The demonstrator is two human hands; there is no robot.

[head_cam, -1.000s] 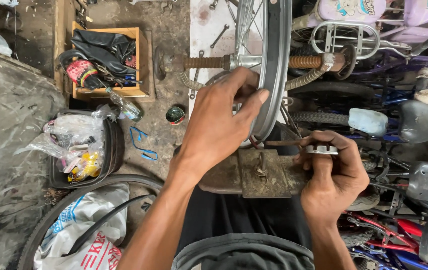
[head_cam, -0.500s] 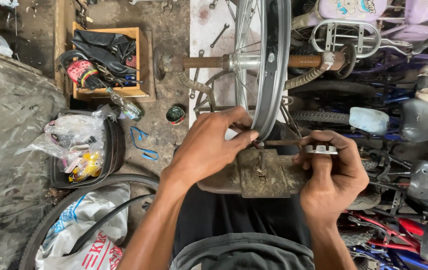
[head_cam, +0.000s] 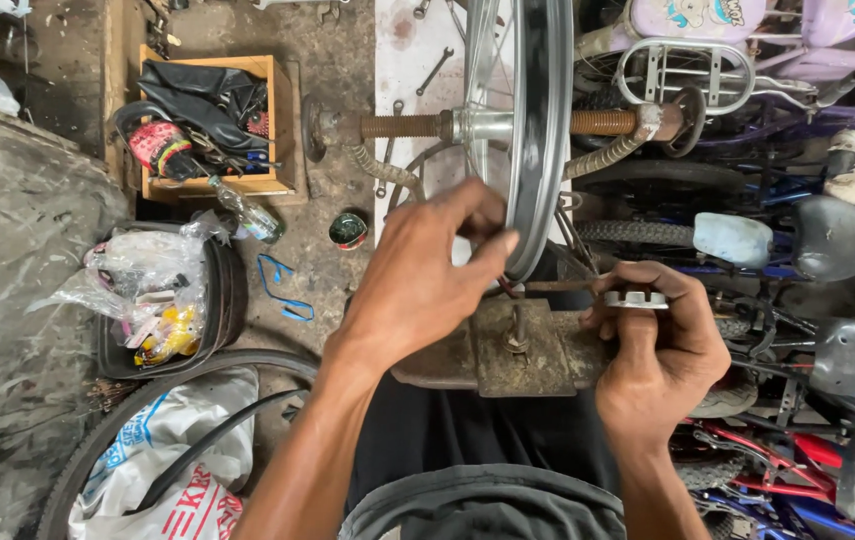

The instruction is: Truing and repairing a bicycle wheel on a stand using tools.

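Note:
A spoked bicycle wheel (head_cam: 537, 120) stands upright in a truing stand, its axle (head_cam: 507, 125) held between two threaded rods. My left hand (head_cam: 417, 285) pinches something at the lower rim, fingers closed around the spokes there. My right hand (head_cam: 652, 345) grips a small round metal spoke wrench (head_cam: 635, 298) just right of the rim, with a thin rod running from it toward the wheel. Below both hands lies the rusty metal base plate (head_cam: 522, 350) of the stand.
A wooden box of tools and black parts (head_cam: 212, 120) sits at upper left, with a bottle (head_cam: 247, 212) and small tin (head_cam: 349, 230) near it. A tyre (head_cam: 122, 420) and plastic bags lie at lower left. Bicycles and saddles (head_cam: 827, 235) crowd the right side.
My left hand slid down off the wheel's rim side to its bottom edge and closed its fingers at the spokes. The right hand with the wrench stayed in place.

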